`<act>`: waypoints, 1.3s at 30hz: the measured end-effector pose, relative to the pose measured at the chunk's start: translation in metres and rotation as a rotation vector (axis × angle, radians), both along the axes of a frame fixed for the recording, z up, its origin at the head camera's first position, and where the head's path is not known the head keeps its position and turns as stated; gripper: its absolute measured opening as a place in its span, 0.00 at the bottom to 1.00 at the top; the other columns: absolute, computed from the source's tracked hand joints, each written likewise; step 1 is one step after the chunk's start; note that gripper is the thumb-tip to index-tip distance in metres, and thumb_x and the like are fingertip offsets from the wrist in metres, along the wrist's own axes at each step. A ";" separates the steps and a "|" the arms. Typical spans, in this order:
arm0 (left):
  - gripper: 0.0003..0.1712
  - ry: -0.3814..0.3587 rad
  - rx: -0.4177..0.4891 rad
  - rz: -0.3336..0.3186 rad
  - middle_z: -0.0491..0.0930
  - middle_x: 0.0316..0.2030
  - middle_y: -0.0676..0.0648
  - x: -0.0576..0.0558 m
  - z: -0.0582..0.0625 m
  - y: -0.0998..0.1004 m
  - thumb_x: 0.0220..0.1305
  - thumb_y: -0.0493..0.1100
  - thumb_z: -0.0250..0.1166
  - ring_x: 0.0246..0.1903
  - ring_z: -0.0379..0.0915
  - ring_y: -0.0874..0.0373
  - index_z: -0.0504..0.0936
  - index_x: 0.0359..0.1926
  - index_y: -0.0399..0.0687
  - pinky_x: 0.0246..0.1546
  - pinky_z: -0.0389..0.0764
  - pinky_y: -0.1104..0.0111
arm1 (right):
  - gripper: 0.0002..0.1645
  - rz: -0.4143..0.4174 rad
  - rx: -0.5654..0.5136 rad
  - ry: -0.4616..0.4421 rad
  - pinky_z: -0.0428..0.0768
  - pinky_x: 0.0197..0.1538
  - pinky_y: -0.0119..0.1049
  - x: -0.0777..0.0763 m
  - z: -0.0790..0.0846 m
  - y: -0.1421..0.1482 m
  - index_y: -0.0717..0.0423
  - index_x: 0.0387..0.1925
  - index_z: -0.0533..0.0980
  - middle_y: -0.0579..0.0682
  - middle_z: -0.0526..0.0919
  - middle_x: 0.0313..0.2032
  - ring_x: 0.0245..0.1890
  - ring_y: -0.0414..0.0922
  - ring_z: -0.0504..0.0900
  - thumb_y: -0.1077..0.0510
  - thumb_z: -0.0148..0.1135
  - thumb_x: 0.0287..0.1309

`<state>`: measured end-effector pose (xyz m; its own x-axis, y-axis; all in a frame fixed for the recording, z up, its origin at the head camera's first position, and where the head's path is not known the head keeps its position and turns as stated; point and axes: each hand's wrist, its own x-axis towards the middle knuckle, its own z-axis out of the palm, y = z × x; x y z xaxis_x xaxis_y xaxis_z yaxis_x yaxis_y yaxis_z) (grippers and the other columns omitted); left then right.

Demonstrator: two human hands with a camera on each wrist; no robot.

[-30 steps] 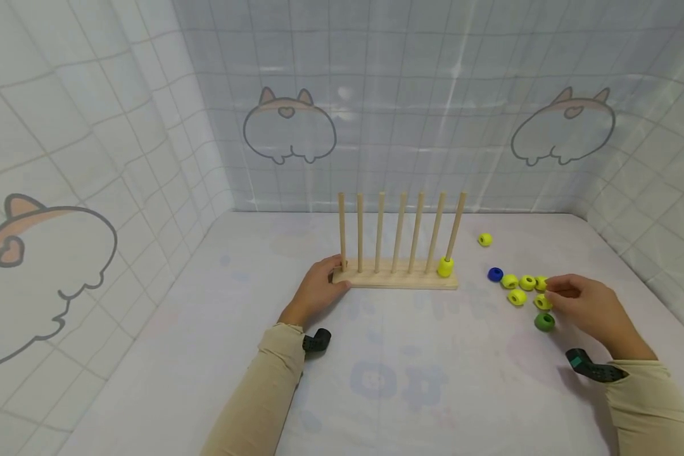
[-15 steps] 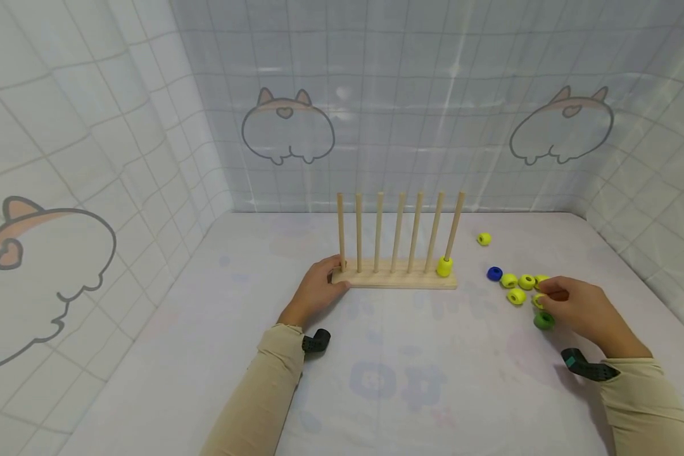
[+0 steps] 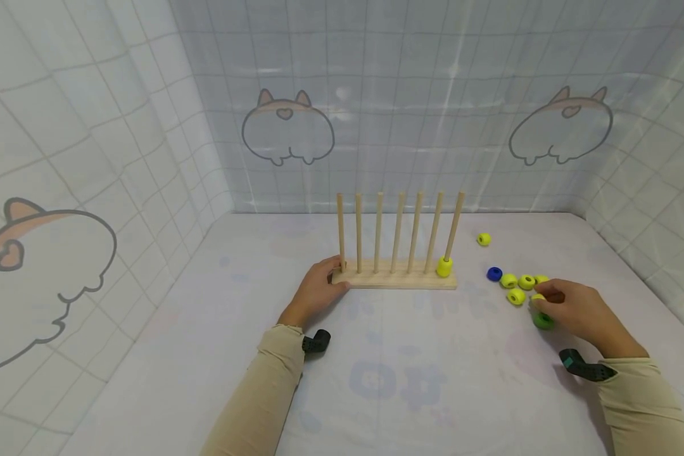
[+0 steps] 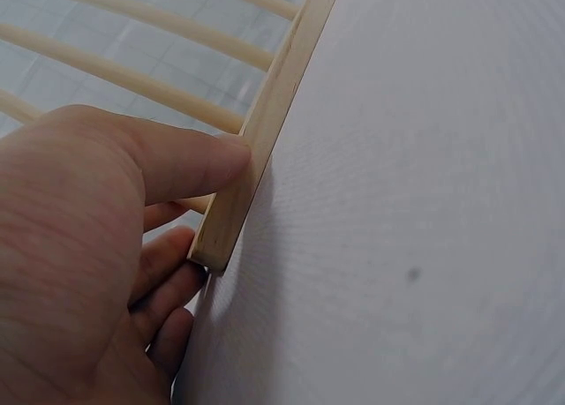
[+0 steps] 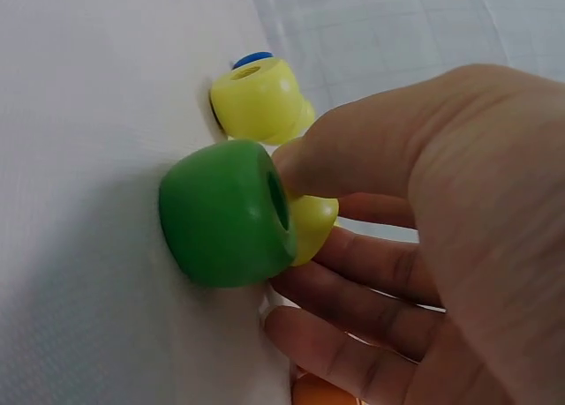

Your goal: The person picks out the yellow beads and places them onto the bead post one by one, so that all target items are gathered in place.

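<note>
A wooden peg rack [image 3: 393, 279] stands on the table, its upright pegs in a row. Yellow beads [image 3: 444, 267], seemingly stacked, sit at the foot of the rightmost peg. My left hand [image 3: 318, 294] grips the rack's left end, thumb [image 4: 207, 164] on the front edge and fingers behind. To the right, my right hand [image 3: 581, 313] pinches a yellow bead [image 5: 315, 228] between thumb and fingers, partly hidden by the thumb. Right beside that bead lies a green bead [image 5: 221, 215], which hides part of it in the right wrist view.
Several yellow beads [image 3: 515, 296] and a blue bead [image 3: 494, 273] lie between the rack and my right hand. One yellow bead [image 3: 484, 239] lies apart, farther back. An orange bead [image 5: 322, 390] shows below the right fingers. A tiled-pattern sheet [image 3: 376, 126] hangs behind.
My right hand has shifted a little to the left, and its thumb and fingers have closed over the yellow bead beside the green one. The left hand keeps its hold on the rack.
</note>
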<state>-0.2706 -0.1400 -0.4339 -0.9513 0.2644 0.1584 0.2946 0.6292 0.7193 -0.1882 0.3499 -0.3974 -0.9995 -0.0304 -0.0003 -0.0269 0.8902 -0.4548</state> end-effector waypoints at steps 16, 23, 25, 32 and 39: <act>0.35 0.014 0.019 -0.016 0.67 0.70 0.43 0.000 -0.003 -0.001 0.64 0.42 0.67 0.71 0.58 0.47 0.71 0.70 0.40 0.70 0.61 0.56 | 0.31 -0.012 -0.018 0.060 0.82 0.42 0.54 -0.001 -0.004 -0.003 0.71 0.52 0.77 0.68 0.82 0.46 0.46 0.62 0.80 0.46 0.66 0.63; 0.35 0.020 -0.001 -0.026 0.67 0.70 0.43 0.000 0.000 0.000 0.65 0.43 0.67 0.71 0.57 0.47 0.70 0.71 0.42 0.71 0.59 0.56 | 0.31 -0.079 -0.082 0.093 0.84 0.38 0.50 0.003 -0.007 -0.002 0.66 0.54 0.77 0.71 0.77 0.54 0.49 0.66 0.78 0.43 0.62 0.65; 0.35 0.022 0.000 -0.027 0.67 0.70 0.43 0.000 0.000 0.000 0.64 0.43 0.67 0.71 0.57 0.46 0.70 0.71 0.41 0.71 0.59 0.55 | 0.32 -0.111 -0.110 0.096 0.83 0.38 0.50 0.004 -0.008 -0.004 0.66 0.56 0.76 0.71 0.74 0.57 0.51 0.67 0.78 0.42 0.61 0.66; 0.35 0.005 -0.002 -0.022 0.66 0.71 0.44 0.000 -0.001 -0.001 0.65 0.44 0.68 0.71 0.57 0.48 0.70 0.71 0.43 0.71 0.60 0.56 | 0.34 -0.198 -0.223 0.120 0.81 0.38 0.41 0.003 -0.005 -0.011 0.63 0.60 0.74 0.68 0.71 0.60 0.57 0.69 0.74 0.39 0.59 0.67; 0.35 -0.001 0.025 -0.021 0.66 0.71 0.44 0.000 -0.002 -0.002 0.65 0.43 0.67 0.71 0.57 0.47 0.70 0.71 0.42 0.70 0.61 0.55 | 0.35 -0.232 -0.317 0.155 0.76 0.31 0.23 0.000 -0.007 -0.014 0.63 0.62 0.73 0.67 0.73 0.59 0.53 0.61 0.76 0.40 0.56 0.69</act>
<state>-0.2707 -0.1419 -0.4356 -0.9458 0.2800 0.1645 0.3068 0.6050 0.7348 -0.1886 0.3354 -0.4042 -0.9674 0.2212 0.1234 0.0684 0.6971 -0.7137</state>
